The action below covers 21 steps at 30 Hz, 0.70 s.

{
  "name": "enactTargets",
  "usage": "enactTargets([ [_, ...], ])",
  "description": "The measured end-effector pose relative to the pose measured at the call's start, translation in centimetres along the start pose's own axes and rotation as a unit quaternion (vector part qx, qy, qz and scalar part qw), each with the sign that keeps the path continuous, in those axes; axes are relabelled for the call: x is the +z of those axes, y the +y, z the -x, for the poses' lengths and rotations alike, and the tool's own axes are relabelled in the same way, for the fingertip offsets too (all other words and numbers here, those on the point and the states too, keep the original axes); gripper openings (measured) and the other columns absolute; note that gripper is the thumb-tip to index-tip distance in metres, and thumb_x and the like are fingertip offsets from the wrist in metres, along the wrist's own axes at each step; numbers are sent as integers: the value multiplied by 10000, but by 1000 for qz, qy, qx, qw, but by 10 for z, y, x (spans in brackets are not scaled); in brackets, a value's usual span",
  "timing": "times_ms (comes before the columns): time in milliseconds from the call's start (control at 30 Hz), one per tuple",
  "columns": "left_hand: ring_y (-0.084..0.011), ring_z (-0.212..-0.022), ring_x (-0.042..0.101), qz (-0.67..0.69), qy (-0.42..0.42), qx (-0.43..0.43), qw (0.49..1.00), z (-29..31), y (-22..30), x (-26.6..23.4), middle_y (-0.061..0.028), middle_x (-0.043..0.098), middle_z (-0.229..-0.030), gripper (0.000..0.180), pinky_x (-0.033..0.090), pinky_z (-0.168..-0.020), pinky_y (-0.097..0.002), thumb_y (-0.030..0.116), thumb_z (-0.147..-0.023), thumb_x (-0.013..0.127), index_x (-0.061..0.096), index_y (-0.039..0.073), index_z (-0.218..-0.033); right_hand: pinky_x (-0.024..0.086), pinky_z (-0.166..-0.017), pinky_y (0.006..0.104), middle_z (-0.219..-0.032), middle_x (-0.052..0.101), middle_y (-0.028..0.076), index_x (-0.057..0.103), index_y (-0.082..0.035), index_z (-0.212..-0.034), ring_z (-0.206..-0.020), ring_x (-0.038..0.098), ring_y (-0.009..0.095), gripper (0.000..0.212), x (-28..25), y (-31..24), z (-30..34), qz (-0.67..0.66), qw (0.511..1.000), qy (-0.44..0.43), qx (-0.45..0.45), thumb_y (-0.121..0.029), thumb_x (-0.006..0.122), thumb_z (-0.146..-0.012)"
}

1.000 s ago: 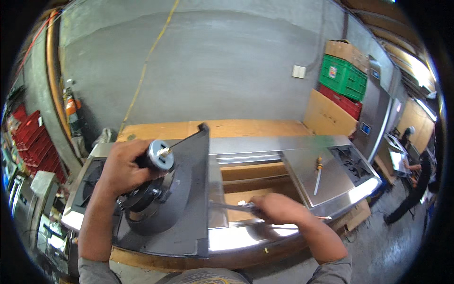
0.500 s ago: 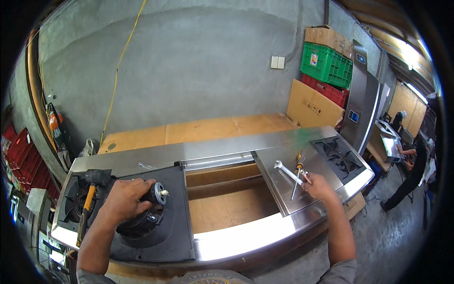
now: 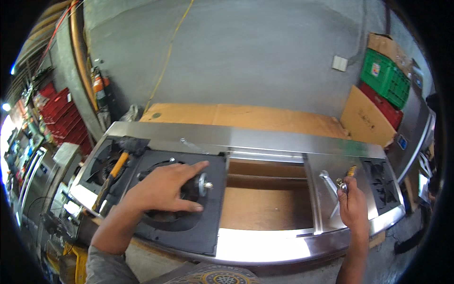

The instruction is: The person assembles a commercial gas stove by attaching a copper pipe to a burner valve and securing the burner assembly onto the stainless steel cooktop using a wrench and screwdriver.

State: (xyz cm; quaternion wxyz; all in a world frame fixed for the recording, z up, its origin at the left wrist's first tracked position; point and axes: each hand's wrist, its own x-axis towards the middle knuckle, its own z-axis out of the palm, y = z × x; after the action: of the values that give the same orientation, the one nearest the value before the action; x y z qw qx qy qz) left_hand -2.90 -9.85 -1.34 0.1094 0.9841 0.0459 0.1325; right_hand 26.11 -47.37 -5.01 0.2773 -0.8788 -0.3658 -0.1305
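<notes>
My left hand (image 3: pixel 163 189) is over a black cylindrical part (image 3: pixel 193 187) with a metal end. Its thumb and index finger are stretched apart around that part, which rests on a black burner panel (image 3: pixel 203 227). At the right, my right hand (image 3: pixel 353 208) has its fingers closed on a small brass fitting (image 3: pixel 341 184). Right beside those fingers are an orange-handled screwdriver (image 3: pixel 352 171) and a silver wrench (image 3: pixel 327 179) on the steel top. My fingers partly cover both tools.
A hammer (image 3: pixel 118 165) lies across the left burner (image 3: pixel 106 163). Another small wrench (image 3: pixel 194 146) sits behind the black panel. In the middle of the steel counter (image 3: pixel 265 128) is a rectangular opening (image 3: pixel 265 203). Crates (image 3: pixel 385 78) are stacked at the far right.
My view has swung left. The left hand's fingers have spread from their grip around the black cylindrical part. My right hand stays by the tools with the brass fitting.
</notes>
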Motion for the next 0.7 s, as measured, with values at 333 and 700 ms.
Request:
enactTargets([
  [333,-368,-872,672,-9,154,-74,985,-4,12,48,-163,673,-944,465,506,-808,-470,233,-734,689,595,39,-1146,535,-607,433,-799,627,52,691,-170,-1123,-712,674,301,287,79,-180,-56,-1,876,-235,-421,-233,730,-845],
  [700,-315,-840,657,-17,141,-88,986,-9,14,50,-100,651,-914,381,482,-713,-447,231,-713,684,628,69,-1054,531,-590,414,-776,609,52,706,-182,-1130,-697,668,277,286,126,-179,-70,-41,876,-202,-437,-267,703,-856],
])
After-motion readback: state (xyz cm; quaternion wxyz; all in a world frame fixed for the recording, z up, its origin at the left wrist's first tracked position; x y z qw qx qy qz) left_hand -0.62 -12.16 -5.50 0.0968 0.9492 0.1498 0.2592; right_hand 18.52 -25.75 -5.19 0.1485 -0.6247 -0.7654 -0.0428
